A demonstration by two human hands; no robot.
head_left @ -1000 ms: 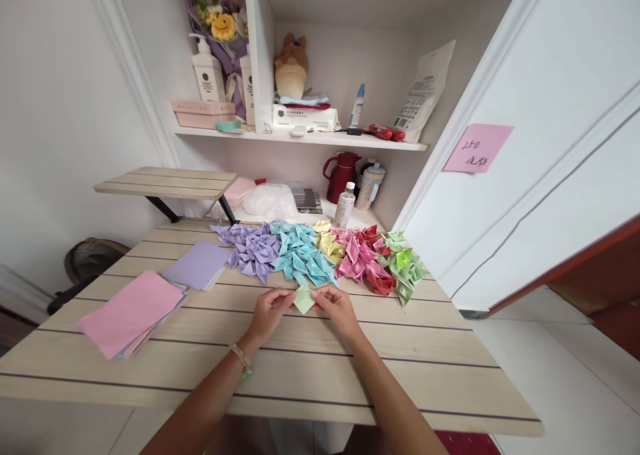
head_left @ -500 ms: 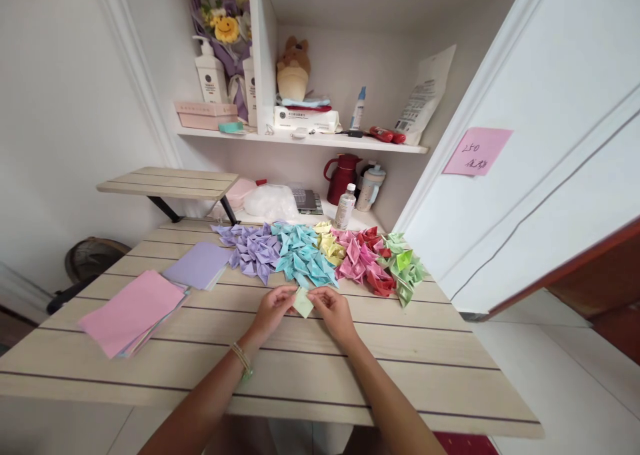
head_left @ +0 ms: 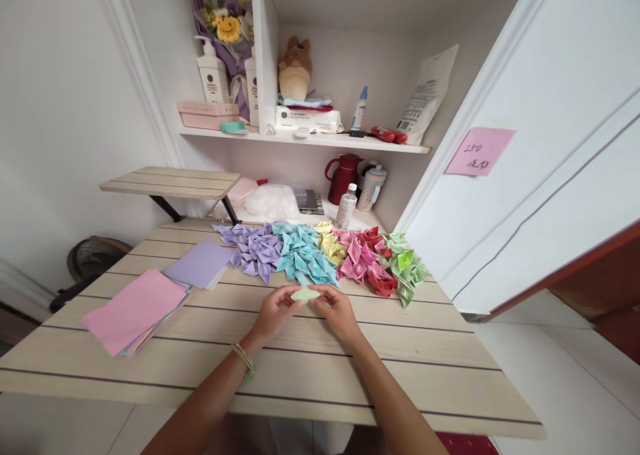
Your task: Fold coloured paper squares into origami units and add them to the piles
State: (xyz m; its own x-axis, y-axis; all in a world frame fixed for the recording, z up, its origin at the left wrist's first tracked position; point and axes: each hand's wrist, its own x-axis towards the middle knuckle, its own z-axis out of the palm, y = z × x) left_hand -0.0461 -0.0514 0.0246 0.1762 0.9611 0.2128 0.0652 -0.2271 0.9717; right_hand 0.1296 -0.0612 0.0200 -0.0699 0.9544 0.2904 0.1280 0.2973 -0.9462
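Note:
A small folded piece of pale green paper [head_left: 305, 294] is pinched between both hands above the near side of the table. My left hand [head_left: 274, 310] grips its left side, closed, with a beaded bracelet on that wrist. From the right, my right hand [head_left: 336, 312] holds the opposite side between thumb and fingers. Just beyond the hands lie heaps of folded paper pieces: purple [head_left: 256, 248], blue [head_left: 303, 254], yellow [head_left: 329, 243], pink and red [head_left: 365, 258], and green [head_left: 407, 272].
Pink paper sheets [head_left: 134, 310] and purple sheets [head_left: 199, 264] lie stacked at the left. A small raised stand [head_left: 170, 180] is behind them. A clear bottle [head_left: 346, 207], a red jug [head_left: 343, 178] and a plastic bag [head_left: 271, 202] stand at the back under the shelf [head_left: 305, 140].
The green paper went from an upright diamond to a flatter, wider shape as both hands turned or folded it. Both hands stay in nearly the same place.

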